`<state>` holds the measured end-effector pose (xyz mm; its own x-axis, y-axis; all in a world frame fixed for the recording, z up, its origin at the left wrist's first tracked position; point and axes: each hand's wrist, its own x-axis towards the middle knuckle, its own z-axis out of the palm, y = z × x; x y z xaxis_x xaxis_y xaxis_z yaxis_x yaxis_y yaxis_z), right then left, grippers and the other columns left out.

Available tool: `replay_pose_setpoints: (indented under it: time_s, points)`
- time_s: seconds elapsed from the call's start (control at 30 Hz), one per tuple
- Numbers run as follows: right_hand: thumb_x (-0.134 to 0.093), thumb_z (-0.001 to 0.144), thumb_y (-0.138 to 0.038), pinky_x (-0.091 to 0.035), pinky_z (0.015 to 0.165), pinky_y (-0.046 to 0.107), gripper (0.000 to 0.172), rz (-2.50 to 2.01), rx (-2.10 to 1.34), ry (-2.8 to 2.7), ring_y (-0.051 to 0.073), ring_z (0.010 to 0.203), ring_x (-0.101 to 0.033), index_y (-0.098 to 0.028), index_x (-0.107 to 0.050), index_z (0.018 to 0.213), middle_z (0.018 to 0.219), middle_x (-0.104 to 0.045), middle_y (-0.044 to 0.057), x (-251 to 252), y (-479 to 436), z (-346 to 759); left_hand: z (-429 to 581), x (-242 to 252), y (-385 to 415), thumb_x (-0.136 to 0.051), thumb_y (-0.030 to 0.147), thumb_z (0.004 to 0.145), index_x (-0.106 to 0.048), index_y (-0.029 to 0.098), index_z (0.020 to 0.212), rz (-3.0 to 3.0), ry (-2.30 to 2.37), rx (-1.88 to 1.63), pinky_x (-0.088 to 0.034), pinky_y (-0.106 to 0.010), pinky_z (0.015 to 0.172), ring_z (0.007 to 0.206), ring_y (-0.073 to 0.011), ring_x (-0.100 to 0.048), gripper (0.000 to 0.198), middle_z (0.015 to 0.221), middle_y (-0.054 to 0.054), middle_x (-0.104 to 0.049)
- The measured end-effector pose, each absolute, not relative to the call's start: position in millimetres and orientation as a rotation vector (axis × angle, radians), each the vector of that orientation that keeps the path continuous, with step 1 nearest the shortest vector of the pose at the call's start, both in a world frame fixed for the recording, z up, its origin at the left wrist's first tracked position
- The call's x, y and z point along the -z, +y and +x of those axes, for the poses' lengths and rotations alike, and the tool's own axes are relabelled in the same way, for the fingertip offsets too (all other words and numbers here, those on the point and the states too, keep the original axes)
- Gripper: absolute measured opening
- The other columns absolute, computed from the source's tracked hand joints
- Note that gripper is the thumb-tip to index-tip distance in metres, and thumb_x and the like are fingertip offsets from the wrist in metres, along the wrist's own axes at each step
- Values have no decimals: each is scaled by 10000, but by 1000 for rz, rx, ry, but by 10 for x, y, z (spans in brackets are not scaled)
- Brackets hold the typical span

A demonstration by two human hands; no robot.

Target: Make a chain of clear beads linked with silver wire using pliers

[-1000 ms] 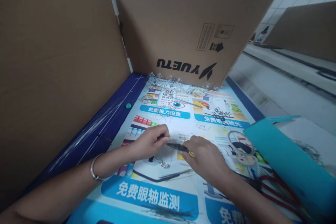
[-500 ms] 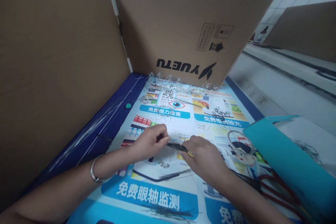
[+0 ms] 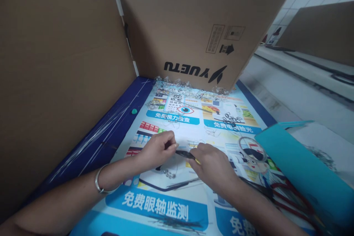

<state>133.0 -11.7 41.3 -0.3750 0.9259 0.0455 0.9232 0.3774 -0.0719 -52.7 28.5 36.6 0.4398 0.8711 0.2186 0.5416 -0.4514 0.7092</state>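
Note:
My left hand [image 3: 158,150] is pinched shut on a thin wire piece from which a short string of clear beads [image 3: 168,172] hangs over the printed mat [image 3: 177,125]. My right hand [image 3: 211,164] is closed round small dark pliers [image 3: 186,153] with a yellow handle, their tip meeting the wire at my left fingertips. A silver bangle [image 3: 99,181] sits on my left wrist. Both hands rest low over the middle of the mat.
Brown cardboard walls stand at the left [image 3: 55,70] and behind [image 3: 199,25]. Clear beads [image 3: 177,83] lie along the back wall's foot, small dark rings [image 3: 231,118] behind my hands. A teal folder [image 3: 298,171] lies at the right, dark wires [image 3: 177,223] near the front.
The hands have stayed almost in place; the hanging bead string has shifted slightly lower and to the left under my left hand.

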Motion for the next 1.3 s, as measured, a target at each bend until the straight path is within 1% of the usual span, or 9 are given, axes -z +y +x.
replay_pose_setpoints:
  time_s: [0.17, 0.3, 0.47, 0.6, 0.77, 1.07, 1.3]
  points:
    - [-483, 830, -317, -318, 578, 255, 169, -1693, -66, -2551, 175, 738, -555, -217, -612, 787, 750, -595, 27, -401, -113, 1343, -520, -377, 277, -470, 139, 729, -430, 165, 603, 2120, 1198, -782, -273, -203, 515, 544, -86, -397, 135, 565, 47, -445]
    - [-488, 828, -321, -313, 571, 245, 161, -1696, -145, -2540, 166, 733, -558, -219, -606, 788, 764, -601, 16, -384, -82, 1361, -540, -364, 308, -472, 159, 735, -429, 164, 613, 2076, 1179, -769, -277, -197, 507, 536, -80, -391, 130, 563, 51, -436]
    - [-440, 854, -364, -343, 625, 240, 231, -1727, -300, -2457, 159, 779, -557, -207, -607, 822, 803, -599, 28, -311, -15, 1423, -576, -282, 399, -479, 144, 704, -416, 161, 607, 1924, 1197, -823, -278, -184, 492, 520, -67, -363, 116, 558, 58, -412]
    - [-448, 844, -360, -363, 654, 239, 227, -1713, -367, -2420, 156, 786, -549, -201, -608, 814, 800, -587, 29, -259, 16, 1463, -598, -225, 458, -486, 186, 741, -416, 165, 647, 1736, 1129, -839, -287, -177, 481, 502, -60, -368, 119, 560, 61, -415]
    - [-435, 843, -368, -378, 678, 248, 239, -1689, -379, -2386, 164, 804, -540, -202, -603, 806, 803, -576, 32, -234, 18, 1479, -631, -236, 478, -489, 294, 811, -430, 168, 723, 1587, 929, -827, -325, -189, 511, 518, -65, -415, 164, 588, 50, -451]
    - [-460, 828, -338, -382, 685, 257, 201, -1645, -380, -2366, 170, 804, -535, -204, -605, 792, 781, -568, 25, -238, 14, 1490, -651, -210, 497, -493, 250, 826, -450, 156, 749, 1528, 792, -849, -333, -197, 550, 555, -63, -431, 129, 628, 44, -469]
    - [-459, 832, -342, -388, 707, 262, 207, -1637, -362, -2350, 173, 816, -538, -204, -611, 810, 788, -572, 31, -229, 22, 1500, -647, -253, 482, -526, 286, 806, -450, 149, 743, 1515, 818, -831, -324, -193, 515, 514, -58, -418, 169, 599, 49, -464]
